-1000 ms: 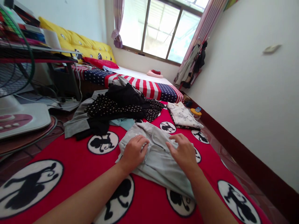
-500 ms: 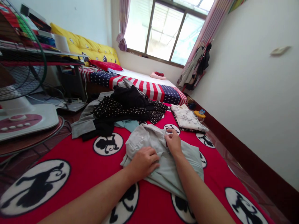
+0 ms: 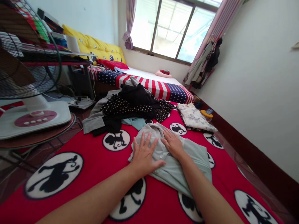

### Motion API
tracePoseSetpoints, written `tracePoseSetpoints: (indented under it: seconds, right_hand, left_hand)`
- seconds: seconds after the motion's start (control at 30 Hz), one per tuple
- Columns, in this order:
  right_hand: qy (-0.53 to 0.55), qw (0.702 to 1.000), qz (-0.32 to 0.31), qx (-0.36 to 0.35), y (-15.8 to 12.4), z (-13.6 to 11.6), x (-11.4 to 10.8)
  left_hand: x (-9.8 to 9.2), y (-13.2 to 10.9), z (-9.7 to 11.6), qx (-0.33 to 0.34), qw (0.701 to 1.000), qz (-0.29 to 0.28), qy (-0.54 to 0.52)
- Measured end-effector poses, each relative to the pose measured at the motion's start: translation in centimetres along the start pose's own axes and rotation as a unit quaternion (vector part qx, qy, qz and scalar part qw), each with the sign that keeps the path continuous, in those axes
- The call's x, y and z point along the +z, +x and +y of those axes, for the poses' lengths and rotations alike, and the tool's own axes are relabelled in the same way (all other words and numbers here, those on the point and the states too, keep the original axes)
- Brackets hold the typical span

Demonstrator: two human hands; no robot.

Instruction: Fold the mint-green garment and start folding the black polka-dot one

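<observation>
Pale green shirt (image 3: 173, 161) pressed flat on a red blanket (image 3: 88, 146)

The left hand (image 3: 144, 154) and right hand (image 3: 173, 143) are laid open-palmed on the shirt; dark clothes (image 3: 133, 104) are heaped beyond, a folded garment (image 3: 195, 118) far right.

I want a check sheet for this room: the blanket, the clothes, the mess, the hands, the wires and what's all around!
Surface: red blanket with black-and-white cartoon circles, spread on the floor.
Job's things: pale grey-green shirt lying on the blanket, partly folded.
Clutter: heap of dark and dotted clothes behind the shirt; folded floral garment to the right.
Hands: left hand flat on the shirt, fingers spread; right hand flat beside it. Neither grips anything.
Cables: wires on the floor under the desk.
Surroundings: fan at left, stars-and-stripes mattress, window, clothes hanging on the wall.
</observation>
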State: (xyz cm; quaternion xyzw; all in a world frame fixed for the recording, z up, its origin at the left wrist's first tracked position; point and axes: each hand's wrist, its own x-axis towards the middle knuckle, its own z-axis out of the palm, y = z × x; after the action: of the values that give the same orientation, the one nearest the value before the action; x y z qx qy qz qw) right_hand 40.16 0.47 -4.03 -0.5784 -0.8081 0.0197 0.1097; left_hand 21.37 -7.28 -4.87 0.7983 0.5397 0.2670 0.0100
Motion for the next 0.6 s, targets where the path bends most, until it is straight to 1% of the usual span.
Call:
tracePoseSetpoints:
  seconds: [0.07,0.13,0.2,0.27,0.3,0.33,0.4,0.43,0.47,0.5,0.53,0.57,0.6]
  right_hand:
    - [-0.009,1.0,-0.01,0.012,0.0,0.0,0.0]
    - [0.0,1.0,-0.019,0.022,0.1,-0.1,-0.1]
    - [0.033,0.999,-0.03,0.028,0.1,-0.1,-0.5]
    - [0.094,0.995,-0.026,0.028,-0.4,0.3,-1.3]
    - [0.13,0.991,-0.006,0.029,-0.9,0.8,-1.9]
    - [0.163,0.986,0.028,0.033,-1.6,1.4,-2.4]
    - [0.189,0.972,0.132,0.054,-3.8,3.2,-3.7]
    - [0.176,0.964,0.188,0.072,-5.1,4.3,-4.3]
    - [0.148,0.956,0.233,0.1,-6.5,5.5,-4.8]
    - [0.115,0.949,0.261,0.137,-7.9,6.6,-5.3]
    - [0.086,0.942,0.265,0.185,-9.2,7.7,-5.7]
    - [0.071,0.936,0.251,0.236,-10.4,8.7,-6.0]
    - [0.074,0.93,0.221,0.285,-11.5,9.4,-6.2]
  left_hand:
    - [0.4,-0.1,-0.3,-0.01,1.0,-0.013,0.003]
    - [0.4,-0.2,-0.5,-0.004,1.0,-0.017,0.002]
    - [0.0,-0.2,-0.5,0.012,1.0,-0.008,-0.001]
    - [-0.5,-0.3,-0.4,0.052,0.999,0.001,-0.013]
    - [-0.8,-0.4,-0.3,0.093,0.995,-0.004,-0.024]
    - [-1.0,-0.5,-0.3,0.147,0.988,-0.017,-0.04]
    - [-1.1,-0.8,-0.2,0.256,0.962,-0.056,-0.079]
    - [-1.0,-0.9,-0.1,0.291,0.949,-0.073,-0.098]
    - [-0.9,-1.0,0.0,0.311,0.94,-0.083,-0.116]
    - [-0.8,-1.0,0.1,0.314,0.936,-0.086,-0.134]
    - [-0.8,-1.0,0.1,0.306,0.936,-0.082,-0.153]
    - [-0.9,-0.8,0.2,0.291,0.938,-0.073,-0.174]
    - [-1.1,-0.6,0.1,0.271,0.941,-0.057,-0.196]
